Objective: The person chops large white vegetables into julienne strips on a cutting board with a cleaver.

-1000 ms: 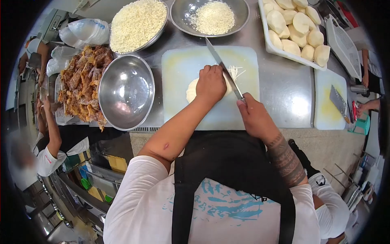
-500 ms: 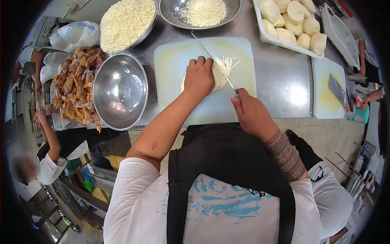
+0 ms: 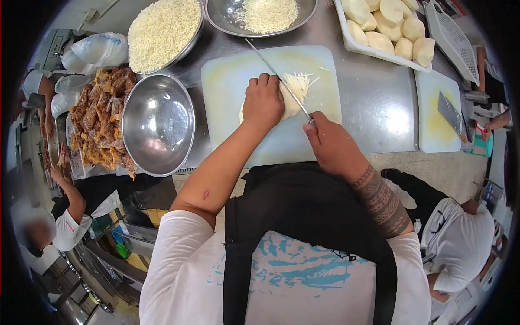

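Observation:
My left hand presses down on a pale peeled root vegetable, its fingers curled close to the blade. Most of the vegetable is hidden under this hand. In my right hand is the handle of a long kitchen knife, its blade slanting across the vegetable's right side and its tip pointing away from me. Thin white strips lie just right of the blade, with one strip farther off. All of this rests on a white cutting board.
Left are an empty steel bowl, bagged brown meat and a bowl of white diced pieces. Another steel bowl stands behind. Right are a crate of peeled vegetables and a second board with a cleaver. Co-workers stand both sides.
The strips beside the blade have spread into a bigger pile, and one lies apart. Both hands keep their grips. At right, a co-worker's body shows more fully.

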Action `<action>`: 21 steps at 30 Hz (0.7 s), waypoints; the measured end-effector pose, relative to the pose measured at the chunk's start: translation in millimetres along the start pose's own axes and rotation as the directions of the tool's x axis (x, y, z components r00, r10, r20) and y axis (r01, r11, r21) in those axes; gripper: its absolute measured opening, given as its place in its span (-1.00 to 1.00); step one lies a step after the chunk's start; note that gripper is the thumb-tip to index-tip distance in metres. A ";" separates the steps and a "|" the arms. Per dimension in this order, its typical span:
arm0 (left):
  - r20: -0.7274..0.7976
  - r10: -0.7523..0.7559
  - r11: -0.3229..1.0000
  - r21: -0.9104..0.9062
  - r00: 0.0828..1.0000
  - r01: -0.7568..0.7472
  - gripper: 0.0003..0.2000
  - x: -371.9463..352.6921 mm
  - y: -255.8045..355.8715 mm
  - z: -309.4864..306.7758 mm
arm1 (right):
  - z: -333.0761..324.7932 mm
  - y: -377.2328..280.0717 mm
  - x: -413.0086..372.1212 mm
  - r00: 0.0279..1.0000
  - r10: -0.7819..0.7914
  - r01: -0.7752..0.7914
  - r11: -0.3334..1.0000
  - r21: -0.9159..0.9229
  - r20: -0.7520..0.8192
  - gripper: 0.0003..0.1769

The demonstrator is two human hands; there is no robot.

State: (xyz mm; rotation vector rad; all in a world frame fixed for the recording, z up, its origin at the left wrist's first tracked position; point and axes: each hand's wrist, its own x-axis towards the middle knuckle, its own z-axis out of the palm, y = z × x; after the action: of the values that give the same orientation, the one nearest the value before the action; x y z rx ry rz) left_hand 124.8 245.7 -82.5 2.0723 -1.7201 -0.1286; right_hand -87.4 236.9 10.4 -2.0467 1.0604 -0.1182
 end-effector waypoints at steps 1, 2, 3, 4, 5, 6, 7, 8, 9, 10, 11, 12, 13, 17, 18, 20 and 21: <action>0.000 0.004 1.000 -0.002 1.000 -0.004 -0.79 1.2 0.0 0.5 | 4.5 3.9 -0.6 1.000 -0.012 0.013 1.000 0.012 -0.019 -0.69; -0.011 0.009 1.000 0.008 1.000 -0.009 -0.80 0.6 0.3 0.7 | 6.7 8.7 2.2 1.000 -0.008 0.008 1.000 0.011 -0.019 -0.69; -0.024 0.012 1.000 0.019 1.000 -0.012 -0.81 -0.5 1.2 0.2 | 5.4 9.9 9.9 1.000 0.020 -0.019 1.000 -0.021 0.021 -0.68; -0.030 0.008 1.000 0.020 1.000 -0.008 -0.81 1.1 1.5 0.5 | 2.6 10.2 17.0 0.997 0.040 -0.037 0.998 -0.059 0.060 -0.68; -0.024 0.007 1.000 0.011 1.000 -0.007 -0.82 1.5 0.7 -0.2 | 0.3 8.2 13.0 0.997 0.037 -0.033 0.998 -0.056 0.062 -0.68; -0.010 0.010 1.000 0.001 1.000 -0.010 -0.82 -0.2 -0.1 -0.7 | -9.5 -7.2 3.0 0.998 0.028 -0.028 1.000 -0.014 0.048 -0.68; -0.007 0.015 1.000 0.003 1.000 -0.015 -0.82 -0.1 -0.6 -0.8 | -15.2 -15.4 -1.5 0.999 0.020 -0.021 0.999 0.027 0.029 -0.68; -0.015 0.005 1.000 0.004 1.000 -0.005 -0.82 -0.4 -0.1 -0.1 | -6.7 -4.1 3.7 0.999 0.022 -0.022 0.999 0.027 0.026 -0.68; -0.024 -0.006 1.000 0.003 1.000 0.006 -0.82 -0.7 0.9 0.7 | 9.0 16.9 12.6 0.999 0.021 -0.021 1.000 -0.009 0.035 -0.68; -0.023 -0.005 1.000 0.001 1.000 0.005 -0.82 -2.1 2.4 0.1 | 12.0 17.7 16.5 0.999 0.022 -0.019 0.999 -0.045 0.048 -0.68; -0.018 -0.011 1.000 -0.003 1.000 0.011 -0.82 -1.8 3.1 -0.2 | 8.2 19.9 13.4 0.999 0.018 -0.016 0.999 -0.047 0.050 -0.68; -0.014 -0.015 1.000 -0.004 1.000 0.015 -0.82 -0.1 2.2 -0.5 | -7.6 3.7 10.8 0.999 -0.003 0.003 1.000 -0.013 0.048 -0.68; -0.005 -0.016 1.000 -0.002 1.000 0.016 -0.82 -3.0 2.3 -0.7 | -14.3 -5.8 6.1 0.999 -0.014 0.012 1.000 0.028 0.051 -0.68; -0.015 -0.031 0.999 -0.009 0.999 0.031 -0.82 0.7 1.3 0.9 | 4.6 10.6 8.6 0.999 0.010 -0.010 1.000 -0.008 0.041 -0.66; 0.001 -0.024 1.000 0.000 1.000 0.024 -0.83 0.4 0.7 0.5 | 1.7 10.3 14.5 0.998 0.010 -0.009 1.000 -0.016 0.055 -0.66; -0.007 -0.027 1.000 -0.006 1.000 0.027 -0.83 -0.8 0.6 0.7 | -3.6 5.0 14.7 0.997 0.005 -0.004 1.000 -0.017 0.072 -0.66; -0.014 -0.023 1.000 -0.016 1.000 0.022 -0.84 -0.8 -0.2 1.1 | -11.3 -4.7 7.4 0.998 0.002 -0.003 1.000 0.020 0.069 -0.66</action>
State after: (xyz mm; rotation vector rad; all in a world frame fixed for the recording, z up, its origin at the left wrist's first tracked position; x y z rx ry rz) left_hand 124.5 246.2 -83.7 2.0766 -1.6824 -0.1336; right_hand -84.3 226.1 19.2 -2.0175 1.0154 -0.0566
